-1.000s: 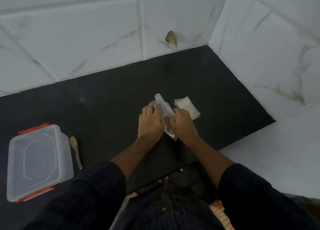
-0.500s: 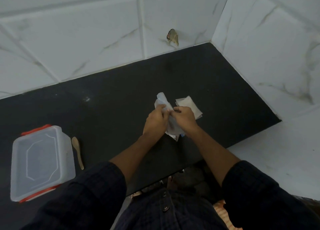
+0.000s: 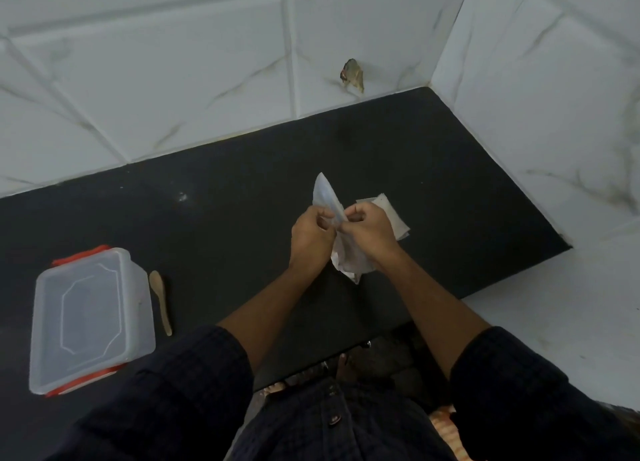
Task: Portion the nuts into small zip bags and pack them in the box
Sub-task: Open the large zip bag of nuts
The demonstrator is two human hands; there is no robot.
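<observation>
Your left hand (image 3: 310, 232) and right hand (image 3: 369, 230) meet over the middle of the black tabletop (image 3: 242, 190), both with fingers curled, pinching the same clear zip bag (image 3: 327, 197) between fingertips and thumbs. The bag's top sticks up past your knuckles and its lower part hangs crumpled below your wrists (whether it holds any nuts can't be told). Just beyond your right hand lies a small stack of flat bags (image 3: 391, 214) on the tabletop. Well to your left sits the clear plastic box (image 3: 90, 318), lid on, with red clips at both ends, and a small wooden spoon (image 3: 161, 301) lies just beside it.
</observation>
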